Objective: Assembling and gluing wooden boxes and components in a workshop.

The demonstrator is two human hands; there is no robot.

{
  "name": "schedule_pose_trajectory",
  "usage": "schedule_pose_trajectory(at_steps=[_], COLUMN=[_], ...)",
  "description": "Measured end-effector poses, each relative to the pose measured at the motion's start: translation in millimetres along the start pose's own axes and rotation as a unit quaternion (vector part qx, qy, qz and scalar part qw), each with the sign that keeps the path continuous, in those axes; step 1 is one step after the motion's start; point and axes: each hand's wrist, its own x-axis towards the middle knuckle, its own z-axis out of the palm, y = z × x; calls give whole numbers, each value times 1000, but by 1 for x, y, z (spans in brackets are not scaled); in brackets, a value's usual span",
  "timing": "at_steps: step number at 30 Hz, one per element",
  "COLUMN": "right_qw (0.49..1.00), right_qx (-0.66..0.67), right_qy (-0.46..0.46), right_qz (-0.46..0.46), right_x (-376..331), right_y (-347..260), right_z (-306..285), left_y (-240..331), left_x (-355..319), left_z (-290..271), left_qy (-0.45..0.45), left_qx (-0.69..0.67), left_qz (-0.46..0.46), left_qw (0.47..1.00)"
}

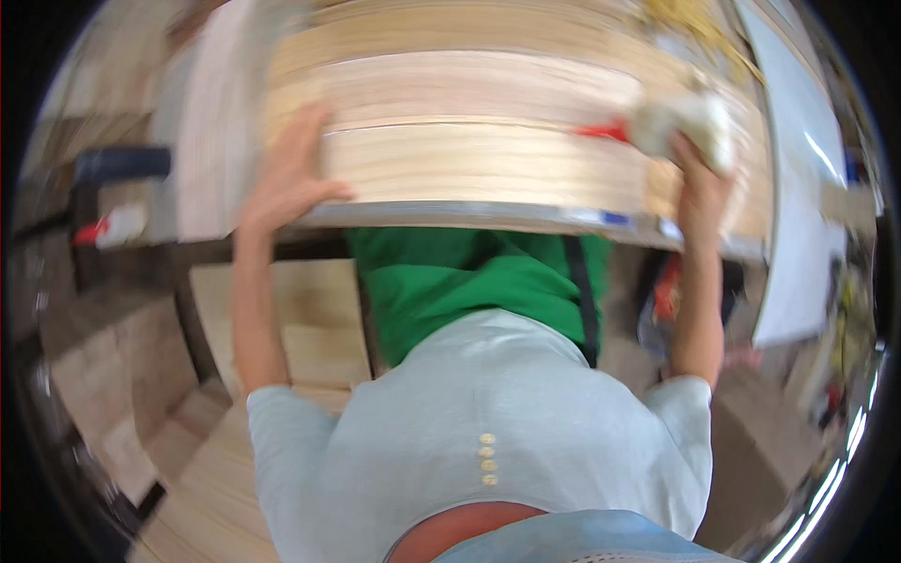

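Note:
Pale wooden boards (479,155) lie side by side on the workbench in front of me, with a thin seam between them. My right hand (702,188) is wrapped round a white squeeze bottle (662,122) at the boards' right end. Its red nozzle (603,129) points left, over the wood. Motion blur hides whether the nozzle touches the surface. At the left end of the boards my left hand (289,176) rests with its thumb and fingers spread, holding nothing. Its fingertips are smeared.
On the left lie a second white bottle with a red tip (122,223) and a dark block-like object (122,164). More wooden panels (296,319) stand below left. A white sheet (798,216) borders the right side. Yellow strips (699,28) lie at the far right.

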Motion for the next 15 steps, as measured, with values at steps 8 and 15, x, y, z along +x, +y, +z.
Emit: schedule_pose_trajectory(at_steps=[8, 15], right_qw=[997, 999], right_qx=[-44, -34], right_qy=[58, 27], right_qz=[30, 19], right_x=[7, 15], right_y=[38, 15], right_z=[-102, -83], left_y=[7, 2], left_x=[27, 16], left_z=[20, 12], left_qy=[-10, -19], left_qx=[-13, -15], left_qz=[67, 53], left_qw=[998, 998])
